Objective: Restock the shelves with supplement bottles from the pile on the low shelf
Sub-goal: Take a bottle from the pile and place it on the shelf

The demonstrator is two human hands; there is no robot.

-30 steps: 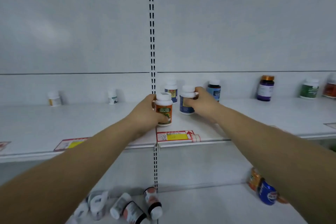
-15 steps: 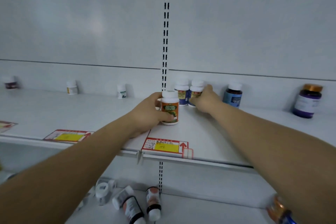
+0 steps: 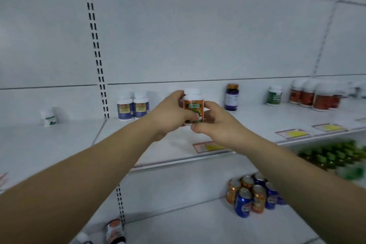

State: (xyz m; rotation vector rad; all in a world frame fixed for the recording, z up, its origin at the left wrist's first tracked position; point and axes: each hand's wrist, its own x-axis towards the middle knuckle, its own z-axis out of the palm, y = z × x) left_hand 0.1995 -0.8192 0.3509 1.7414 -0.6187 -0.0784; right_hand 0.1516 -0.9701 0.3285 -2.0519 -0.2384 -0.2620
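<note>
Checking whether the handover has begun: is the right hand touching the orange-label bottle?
Touching. The head view shows the right hand's fingers against the lower side of the orange-label bottle, while the left hand grips it.

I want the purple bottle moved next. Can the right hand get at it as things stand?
Probably not at once: the right hand shares its grip on the orange-label bottle with the left hand. Once freed, likely yes; the purple bottle stands alone just beyond it, nothing between.

White shelving [image 3: 59, 144], slotted upright [image 3: 94, 35]
</note>
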